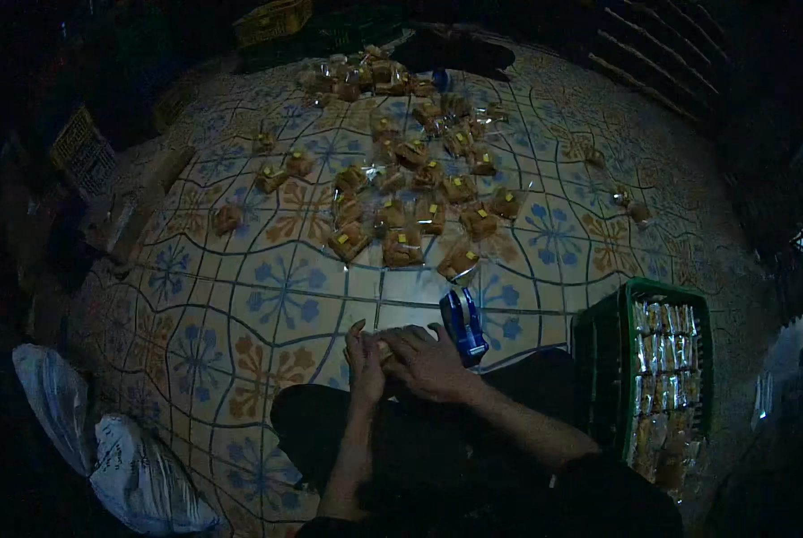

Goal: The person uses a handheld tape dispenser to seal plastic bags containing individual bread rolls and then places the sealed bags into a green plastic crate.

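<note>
My left hand (363, 366) and my right hand (432, 363) meet low in front of me, above my lap. Between them is a small tan packet (391, 365), mostly covered by the fingers. The right hand lies over its top while the left holds it from the side. Just beyond the right hand, a blue tape dispenser (465, 328) stands on the patterned tile floor (307, 289). Farther ahead lie many clear-wrapped tan packets (402, 247), several with small yellow labels.
At my right stands a green plastic crate (583, 376) with rows of wrapped packets (667, 356). White sacks (142, 477) lie at the lower left. A yellow crate (273, 21) is at the far back, and another crate (84, 151) stands at left. The room is dim.
</note>
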The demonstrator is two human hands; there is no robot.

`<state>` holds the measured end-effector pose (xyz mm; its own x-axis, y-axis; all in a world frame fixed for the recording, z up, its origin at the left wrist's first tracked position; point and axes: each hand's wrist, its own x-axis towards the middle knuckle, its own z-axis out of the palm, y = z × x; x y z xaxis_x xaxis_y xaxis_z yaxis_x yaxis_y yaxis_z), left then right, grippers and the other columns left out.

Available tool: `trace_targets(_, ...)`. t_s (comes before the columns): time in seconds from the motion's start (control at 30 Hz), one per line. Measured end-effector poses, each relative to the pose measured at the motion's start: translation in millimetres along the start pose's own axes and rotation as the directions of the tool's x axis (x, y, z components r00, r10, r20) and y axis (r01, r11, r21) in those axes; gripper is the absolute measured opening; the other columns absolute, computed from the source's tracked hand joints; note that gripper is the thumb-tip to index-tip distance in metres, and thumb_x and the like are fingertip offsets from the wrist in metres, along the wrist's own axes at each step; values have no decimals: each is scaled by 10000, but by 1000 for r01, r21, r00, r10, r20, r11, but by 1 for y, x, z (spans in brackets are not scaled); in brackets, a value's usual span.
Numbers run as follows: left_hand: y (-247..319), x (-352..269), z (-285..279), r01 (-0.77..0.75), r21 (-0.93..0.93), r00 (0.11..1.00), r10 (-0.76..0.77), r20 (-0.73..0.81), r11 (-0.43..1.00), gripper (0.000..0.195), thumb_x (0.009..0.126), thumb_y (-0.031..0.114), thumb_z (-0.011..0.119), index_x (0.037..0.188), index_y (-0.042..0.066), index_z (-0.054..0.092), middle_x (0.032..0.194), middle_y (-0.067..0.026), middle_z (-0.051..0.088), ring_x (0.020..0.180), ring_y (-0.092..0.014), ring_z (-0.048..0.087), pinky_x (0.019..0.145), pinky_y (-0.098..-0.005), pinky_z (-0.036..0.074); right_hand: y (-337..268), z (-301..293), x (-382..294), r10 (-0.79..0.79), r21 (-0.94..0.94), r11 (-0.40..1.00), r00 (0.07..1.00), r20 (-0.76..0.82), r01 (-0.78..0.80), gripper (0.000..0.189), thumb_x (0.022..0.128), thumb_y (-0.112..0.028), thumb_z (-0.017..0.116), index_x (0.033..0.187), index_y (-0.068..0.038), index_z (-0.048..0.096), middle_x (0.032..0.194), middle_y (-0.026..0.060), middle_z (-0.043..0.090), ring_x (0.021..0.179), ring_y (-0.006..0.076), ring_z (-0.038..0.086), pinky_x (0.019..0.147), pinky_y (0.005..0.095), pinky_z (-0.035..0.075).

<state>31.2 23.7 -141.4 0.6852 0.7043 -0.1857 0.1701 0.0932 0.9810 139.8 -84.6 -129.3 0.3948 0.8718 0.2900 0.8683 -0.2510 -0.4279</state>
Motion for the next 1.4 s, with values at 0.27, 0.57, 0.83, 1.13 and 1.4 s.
trace_targets(0.27,-23,11,-19,319,-40,938,-321,-133,947,918,873,650,527,1516,123,137,1539,-219,135,1396,-409,223,1107,-539,271,178,-11,100,28,-331,944,999,32,-16,672,724,-185,745,1353,-163,507,1144,152,638,1071,391,579,914,510,458)
trace_targets(0.57,-62,20,-9,47,490,999,-33,-37,870,846,804,461,730,1437,37,363,1533,-244,180,1431,-402,126,1137,-549,197,211,24,-13,488,-522,727,870,-62,-445,735,772,-527,663,1366,-145,457,1042,193,631,1088,352,566,914,535,434)
trace_targets(0.83,-38,-4,33,-75,26,986,70,152,997,640,867,278,718,1332,-60,437,1261,-204,531,1220,-301,492,1021,-409,424,166,-48,-75,874,344,457,486,-2,-821,424,800,-410,709,927,-7,678,927,205,676,899,303,669,753,401,513)
trace_targets(1.13,50,-77,60,197,-539,980,-175,93,819,540,829,144,747,1260,11,450,1184,-140,566,1042,-224,610,837,-339,547,-24,-92,-103,431,277,865,902,16,-418,627,825,-425,712,1237,12,536,1097,207,528,1079,341,485,935,452,429)
trace_targets(1.4,20,-92,31,85,-411,976,7,216,908,459,841,201,739,1196,0,528,1100,-104,613,986,-209,632,817,-350,559,-38,-75,-90,301,707,574,910,286,-412,806,944,-315,597,1498,-41,80,1452,282,311,1368,354,332,1110,452,315)
